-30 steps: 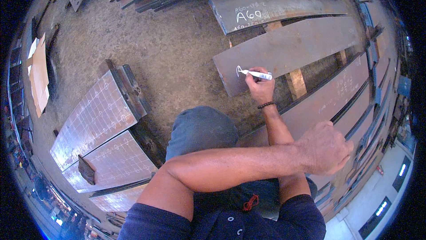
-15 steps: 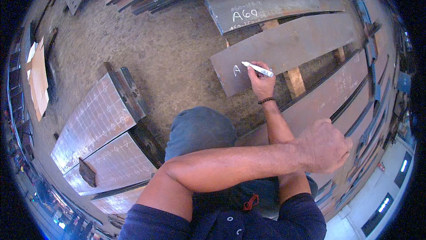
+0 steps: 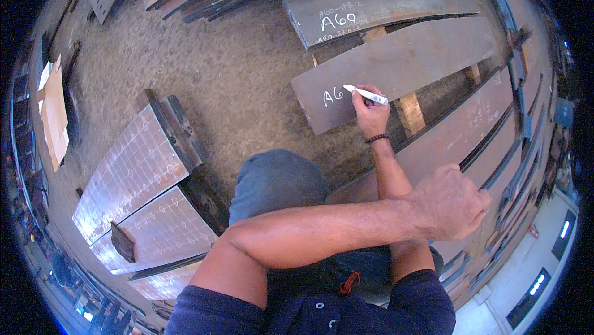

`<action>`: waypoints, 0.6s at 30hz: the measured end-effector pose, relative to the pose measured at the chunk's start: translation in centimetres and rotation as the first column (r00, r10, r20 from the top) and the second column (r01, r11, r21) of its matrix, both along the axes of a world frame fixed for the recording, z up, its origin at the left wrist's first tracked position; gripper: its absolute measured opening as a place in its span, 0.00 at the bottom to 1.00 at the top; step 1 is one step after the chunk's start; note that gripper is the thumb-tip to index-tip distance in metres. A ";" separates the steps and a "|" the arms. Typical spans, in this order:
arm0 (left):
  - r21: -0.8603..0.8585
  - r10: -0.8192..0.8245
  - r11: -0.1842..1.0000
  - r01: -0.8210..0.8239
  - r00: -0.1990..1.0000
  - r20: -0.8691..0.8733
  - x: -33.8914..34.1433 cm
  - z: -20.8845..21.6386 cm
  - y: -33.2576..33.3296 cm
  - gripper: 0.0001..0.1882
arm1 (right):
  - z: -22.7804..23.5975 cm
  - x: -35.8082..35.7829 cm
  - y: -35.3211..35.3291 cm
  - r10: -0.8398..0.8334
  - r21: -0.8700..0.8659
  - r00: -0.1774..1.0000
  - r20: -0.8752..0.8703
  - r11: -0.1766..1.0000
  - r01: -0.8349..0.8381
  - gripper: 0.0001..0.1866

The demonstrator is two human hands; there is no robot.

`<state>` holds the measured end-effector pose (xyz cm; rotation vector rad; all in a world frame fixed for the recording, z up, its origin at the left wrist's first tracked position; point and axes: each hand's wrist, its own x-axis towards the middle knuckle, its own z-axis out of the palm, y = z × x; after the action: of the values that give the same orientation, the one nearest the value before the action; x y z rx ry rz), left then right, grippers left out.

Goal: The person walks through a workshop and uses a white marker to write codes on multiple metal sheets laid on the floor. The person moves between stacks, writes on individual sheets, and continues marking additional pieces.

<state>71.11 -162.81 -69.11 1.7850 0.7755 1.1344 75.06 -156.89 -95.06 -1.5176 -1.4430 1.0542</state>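
Note:
My right hand (image 3: 370, 112) is closed round a white marker pen (image 3: 371, 95). The pen's tip meets a long grey-brown steel plate (image 3: 427, 56), just right of fresh white handwritten marks (image 3: 333, 96) near the plate's left end. A dark beaded bracelet (image 3: 376, 138) circles my right wrist. My left forearm (image 3: 322, 226) crosses to the right in front of my right arm. At its end my left hand (image 3: 448, 205) is curled into a fist, back of the hand showing; whatever it may hold is hidden.
Beyond lies a second steel plate (image 3: 371, 10) with white writing. Wooden blocks (image 3: 409, 112) support the plates. More plates (image 3: 458, 124) lie to the right. At left are plates marked with a grid (image 3: 139, 155) and flattened cardboard (image 3: 54, 112). My bent knee (image 3: 281, 180) is below the middle.
My right hand and the marker have moved slightly right, and another white character has appeared beside the first on the plate. My left hand has stayed about where it was.

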 end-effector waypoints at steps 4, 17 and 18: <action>-0.004 -0.014 1.000 0.014 1.000 -0.008 -0.2 -0.1 0.2 0.13 | 0.2 0.4 0.7 -0.006 0.003 0.996 0.091 1.000 0.006 0.09; -0.088 -0.118 0.990 0.112 0.991 -0.066 -0.6 0.3 0.7 0.15 | 0.5 0.8 -0.8 -0.081 -0.101 0.996 -0.044 0.992 0.076 0.06; -0.085 -0.109 0.991 0.102 0.991 -0.081 -0.7 0.4 0.9 0.15 | 0.8 0.7 -1.5 -0.046 -0.059 0.998 -0.045 0.997 0.043 0.06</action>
<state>70.45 -161.88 -68.70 1.7939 0.7569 0.9498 75.80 -158.43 -94.27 -1.5488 -1.3512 1.1065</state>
